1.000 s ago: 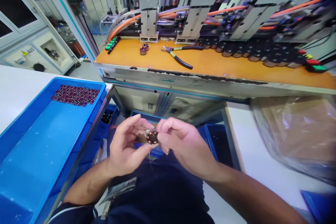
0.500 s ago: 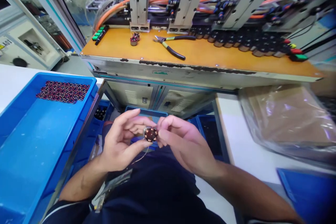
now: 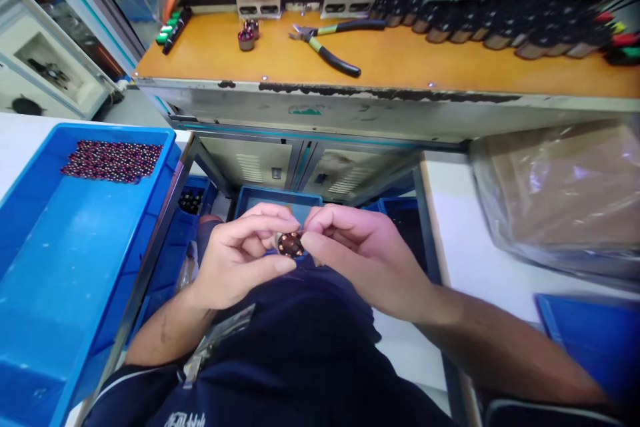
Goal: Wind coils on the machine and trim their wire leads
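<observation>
A small round motor stator (image 3: pixel 290 245), dark with copper-coloured spots round its face, is held up in front of my body. My left hand (image 3: pixel 245 257) grips it from the left, thumb below and fingers above and behind. My right hand (image 3: pixel 363 257) pinches at its right edge with thumb and forefinger; whether a thin wire lies between those fingertips is too small to tell. The other fingers of my right hand are curled behind and partly hidden.
Cutting pliers (image 3: pixel 330 40) and a pair of small stators (image 3: pixel 247 37) lie on the orange machine bench (image 3: pixel 200 60), before a row of dark cylindrical parts (image 3: pixel 490 27). At left, a blue tray (image 3: pixel 75 253) holds many small wound parts (image 3: pixel 113 161). A plastic-wrapped carton (image 3: pixel 565 193) sits at right.
The view has tipped down and closer to the bench. Both hands have drawn tighter around the stator, which has turned slightly. The loose wire hanging below it no longer shows.
</observation>
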`<state>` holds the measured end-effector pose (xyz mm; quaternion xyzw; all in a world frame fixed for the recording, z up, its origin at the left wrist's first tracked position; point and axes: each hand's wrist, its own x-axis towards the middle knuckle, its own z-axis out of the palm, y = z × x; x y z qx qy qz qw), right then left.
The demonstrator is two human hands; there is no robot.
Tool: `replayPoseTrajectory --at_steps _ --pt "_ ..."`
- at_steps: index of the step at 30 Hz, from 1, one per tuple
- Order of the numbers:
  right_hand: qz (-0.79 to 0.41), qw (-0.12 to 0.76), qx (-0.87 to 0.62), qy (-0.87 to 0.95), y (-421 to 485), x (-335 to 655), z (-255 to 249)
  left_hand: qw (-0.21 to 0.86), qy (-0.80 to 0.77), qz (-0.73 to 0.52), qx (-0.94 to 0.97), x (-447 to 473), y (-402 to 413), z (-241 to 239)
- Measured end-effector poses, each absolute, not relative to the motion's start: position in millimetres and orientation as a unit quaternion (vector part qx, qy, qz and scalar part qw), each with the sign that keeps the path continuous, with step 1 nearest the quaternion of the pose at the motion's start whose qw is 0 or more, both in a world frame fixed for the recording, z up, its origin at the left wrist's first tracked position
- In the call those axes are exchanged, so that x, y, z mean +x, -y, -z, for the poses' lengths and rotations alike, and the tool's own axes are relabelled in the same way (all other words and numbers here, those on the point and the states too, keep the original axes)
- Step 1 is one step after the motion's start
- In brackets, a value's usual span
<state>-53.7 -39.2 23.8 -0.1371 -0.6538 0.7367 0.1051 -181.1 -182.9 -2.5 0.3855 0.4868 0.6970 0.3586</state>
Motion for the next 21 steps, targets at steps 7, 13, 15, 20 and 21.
replayPoseTrajectory --at_steps 7,13,15,20,21 --pt "-0.711 0.048 -0.14 0.687 23.2 -49.5 -30.5 0.421 -0.448 -0.713 0.337 -181.4 186.6 2.7" --pt "-0.728 0.02 -0.129 0.673 21.8 -50.6 -30.8 0.402 -0.486 -0.685 0.365 -183.8 185.5 -3.0" --pt "-0.708 0.029 -0.14 0.691 15.8 -49.4 -29.1 0.417 -0.484 -0.681 0.358 -185.0 186.7 -3.6" --pt "-0.656 0.076 -0.077 0.747 5.3 -60.1 -42.0 0.501 -0.461 -0.647 0.342 -187.0 193.7 -3.9" --pt "-0.651 0.086 -0.042 0.753 5.4 -64.8 -47.5 0.52 -0.459 -0.634 0.342 -187.2 195.3 -4.0"
